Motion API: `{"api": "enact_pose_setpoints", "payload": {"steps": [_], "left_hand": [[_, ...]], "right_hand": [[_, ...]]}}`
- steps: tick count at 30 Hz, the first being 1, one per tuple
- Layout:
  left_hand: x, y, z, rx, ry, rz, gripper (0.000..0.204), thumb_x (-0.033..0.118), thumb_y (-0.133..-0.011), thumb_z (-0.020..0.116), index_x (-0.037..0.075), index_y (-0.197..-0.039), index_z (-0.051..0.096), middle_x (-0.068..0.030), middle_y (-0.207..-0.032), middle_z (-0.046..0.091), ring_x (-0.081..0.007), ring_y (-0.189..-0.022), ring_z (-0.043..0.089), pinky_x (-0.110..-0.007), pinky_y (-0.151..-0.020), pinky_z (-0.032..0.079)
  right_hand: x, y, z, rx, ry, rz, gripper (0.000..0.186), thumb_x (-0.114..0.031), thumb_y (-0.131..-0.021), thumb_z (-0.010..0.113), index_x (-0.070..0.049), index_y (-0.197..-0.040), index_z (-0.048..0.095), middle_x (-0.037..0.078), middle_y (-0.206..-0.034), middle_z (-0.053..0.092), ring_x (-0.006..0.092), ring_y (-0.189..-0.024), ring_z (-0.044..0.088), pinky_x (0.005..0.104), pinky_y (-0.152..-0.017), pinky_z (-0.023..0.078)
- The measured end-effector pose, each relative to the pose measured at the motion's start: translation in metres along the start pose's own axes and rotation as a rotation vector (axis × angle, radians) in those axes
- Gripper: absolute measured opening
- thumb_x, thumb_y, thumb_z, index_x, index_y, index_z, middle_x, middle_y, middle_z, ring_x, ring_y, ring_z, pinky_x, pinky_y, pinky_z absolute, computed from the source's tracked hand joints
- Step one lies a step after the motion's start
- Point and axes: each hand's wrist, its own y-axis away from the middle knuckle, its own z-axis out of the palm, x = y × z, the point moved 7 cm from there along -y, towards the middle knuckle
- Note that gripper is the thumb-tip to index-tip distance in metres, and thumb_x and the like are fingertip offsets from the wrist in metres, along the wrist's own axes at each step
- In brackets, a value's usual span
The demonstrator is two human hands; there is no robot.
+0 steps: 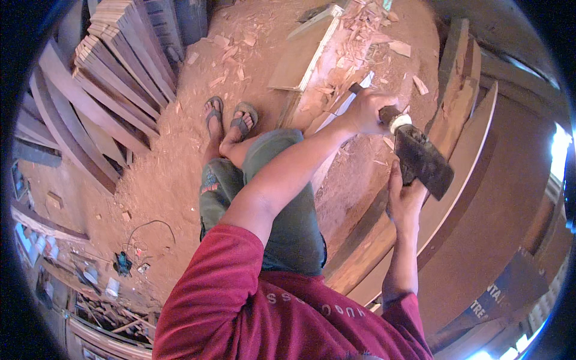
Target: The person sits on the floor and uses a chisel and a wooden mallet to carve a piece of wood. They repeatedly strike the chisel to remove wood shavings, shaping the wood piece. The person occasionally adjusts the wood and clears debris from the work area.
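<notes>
My left hand is wrapped round the dark handle of a broad-headed hand tool. The tool has a pale collar and a heavy, flat, dark head slanting down to the right; its exact kind is unclear. My right hand is raised just below that head. Its thumb stands against a dark rounded part under the head, while its other fingers are hidden behind it. Below my left forearm and hand runs a long pale plank, strewn with shavings further up.
Long timbers and a curved board lie at my right. Curved wooden planks are stacked at the far left. A flat board rests ahead among wood chips. A dark blue object with a cord sits on the dusty floor.
</notes>
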Motion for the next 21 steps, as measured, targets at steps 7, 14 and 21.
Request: {"api": "enact_pose_setpoints", "payload": {"steps": [7, 14, 21], "left_hand": [[-0.064, -0.006, -0.126, 0.961, 0.506, -0.517, 0.039, 0.010, -0.076, 0.074, 0.002, -0.110, 0.057, -0.0086, -0.084, 0.070, -0.0215, -0.074, 0.068, -0.034, -0.065, 0.055], [0.008, -0.019, -0.018, 0.039, 0.054, 0.004, 0.038, 0.025, -0.057, 0.088, 0.010, -0.083, 0.065, -0.0089, -0.077, 0.067, -0.0266, -0.068, 0.067, -0.036, -0.062, 0.050], [0.030, -0.035, 0.000, 0.022, -0.073, 0.046, 0.034, 0.029, -0.059, 0.083, 0.012, -0.079, 0.061, -0.0076, -0.071, 0.066, -0.0307, -0.069, 0.068, -0.044, -0.065, 0.051]], "right_hand": [[0.056, 0.050, -0.016, 0.179, -0.456, 0.316, 0.023, -0.018, -0.096, 0.066, 0.002, -0.087, 0.061, 0.006, -0.070, 0.063, 0.0143, -0.059, 0.058, 0.0313, -0.057, 0.047], [0.050, 0.052, 0.013, 0.179, -0.818, 0.328, 0.022, -0.019, -0.100, 0.061, 0.001, -0.101, 0.053, 0.008, -0.071, 0.057, 0.0156, -0.051, 0.056, 0.0280, -0.045, 0.046], [0.053, 0.053, 0.009, 0.228, -0.763, 0.351, 0.024, -0.022, -0.098, 0.064, 0.001, -0.095, 0.055, 0.006, -0.066, 0.059, 0.0153, -0.050, 0.057, 0.0281, -0.046, 0.046]]}}
